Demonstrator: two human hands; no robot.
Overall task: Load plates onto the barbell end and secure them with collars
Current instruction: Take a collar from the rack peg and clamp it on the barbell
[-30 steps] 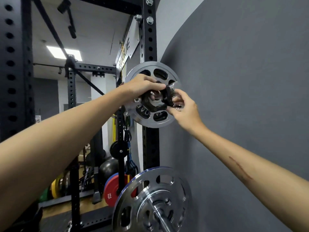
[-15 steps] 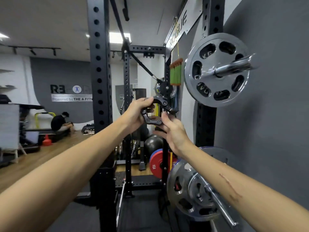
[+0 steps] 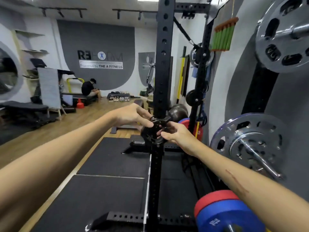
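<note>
Collar [image 3: 153,131] held mid-air before the rack upright [image 3: 163,64]; left hand [image 3: 132,115] and right hand [image 3: 175,133] fingers clamped on it. Open lever fully (judgement), then slide onto sleeve [image 3: 299,31] against plate [image 3: 282,36]

Single head-worn wide-angle view, facing forward and slightly down along both outstretched forearms. Hands close, near frame centre before rack upright [image 3: 163,67]. Gym floor and far wall well off at left; grey wall [image 3: 287,101] close at right. Edges bowed by lens.
</note>
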